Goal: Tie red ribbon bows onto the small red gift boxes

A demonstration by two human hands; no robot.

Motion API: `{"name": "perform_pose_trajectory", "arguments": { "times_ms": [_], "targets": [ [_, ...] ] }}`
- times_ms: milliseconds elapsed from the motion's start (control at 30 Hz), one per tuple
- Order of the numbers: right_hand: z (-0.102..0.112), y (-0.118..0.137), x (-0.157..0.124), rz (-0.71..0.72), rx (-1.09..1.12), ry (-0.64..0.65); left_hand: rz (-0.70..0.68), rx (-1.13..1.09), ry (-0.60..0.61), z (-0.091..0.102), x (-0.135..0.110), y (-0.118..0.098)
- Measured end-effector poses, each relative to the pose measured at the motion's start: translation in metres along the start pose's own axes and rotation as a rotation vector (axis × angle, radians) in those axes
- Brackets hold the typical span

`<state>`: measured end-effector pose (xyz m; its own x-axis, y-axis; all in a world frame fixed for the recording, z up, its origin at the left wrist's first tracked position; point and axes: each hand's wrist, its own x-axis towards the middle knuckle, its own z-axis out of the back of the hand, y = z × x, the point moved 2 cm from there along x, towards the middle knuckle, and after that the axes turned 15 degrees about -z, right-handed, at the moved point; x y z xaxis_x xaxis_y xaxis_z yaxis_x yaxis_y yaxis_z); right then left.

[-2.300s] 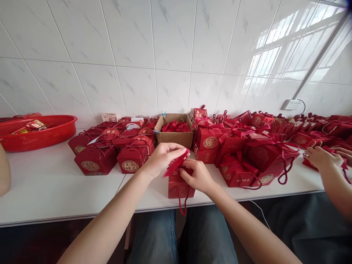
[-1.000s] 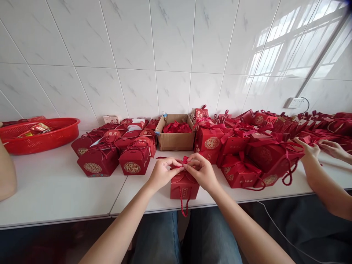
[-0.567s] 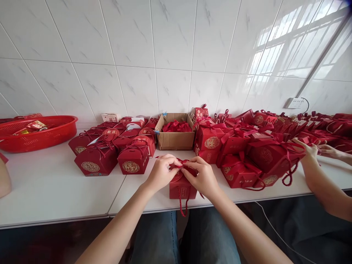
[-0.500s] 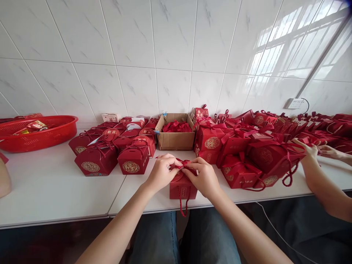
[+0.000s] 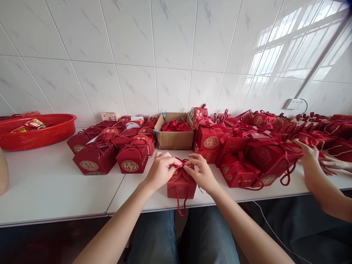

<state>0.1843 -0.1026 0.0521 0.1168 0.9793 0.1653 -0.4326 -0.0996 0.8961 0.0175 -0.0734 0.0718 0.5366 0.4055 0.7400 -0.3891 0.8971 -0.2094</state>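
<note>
A small red gift box point(image 5: 181, 189) stands near the table's front edge, its twisted rope handle point(image 5: 178, 207) hanging down the front. On top of it lies a red ribbon point(image 5: 180, 164), gathered at the middle. My left hand point(image 5: 162, 170) pinches the ribbon between thumb and forefinger from the left. From the right, my right hand point(image 5: 202, 173) pinches it too, thumb and forefinger meeting at the gathered part. A thin ribbon end shows below the right hand. The fingers partly cover the ribbon, so its exact folds are hidden.
Behind stands a cardboard box point(image 5: 176, 140) of red ribbons. Red gift boxes point(image 5: 95, 161) crowd the left, ribboned ones point(image 5: 238, 171) the right. A red plastic basket point(image 5: 55, 134) is far left. At right a co-worker's hands point(image 5: 308, 152) handle red ribbon; another person's arm point(image 5: 3, 174) shows at left.
My right hand's fingers have spread a little and shifted at the ribbon, so more of the box top shows. The co-worker's farther hand has moved lower.
</note>
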Motion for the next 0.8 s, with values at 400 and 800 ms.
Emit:
{"name": "perform_pose_trajectory", "arguments": {
  "times_ms": [400, 800],
  "targets": [
    [-0.002, 0.002, 0.002, -0.094, 0.322, 0.281, 0.152, -0.316, 0.029, -0.009, 0.004, 0.008],
    [-0.003, -0.004, -0.004, -0.128, 0.418, 0.215, 0.226, -0.230, 0.044, 0.003, -0.004, -0.027]
  ]
}}
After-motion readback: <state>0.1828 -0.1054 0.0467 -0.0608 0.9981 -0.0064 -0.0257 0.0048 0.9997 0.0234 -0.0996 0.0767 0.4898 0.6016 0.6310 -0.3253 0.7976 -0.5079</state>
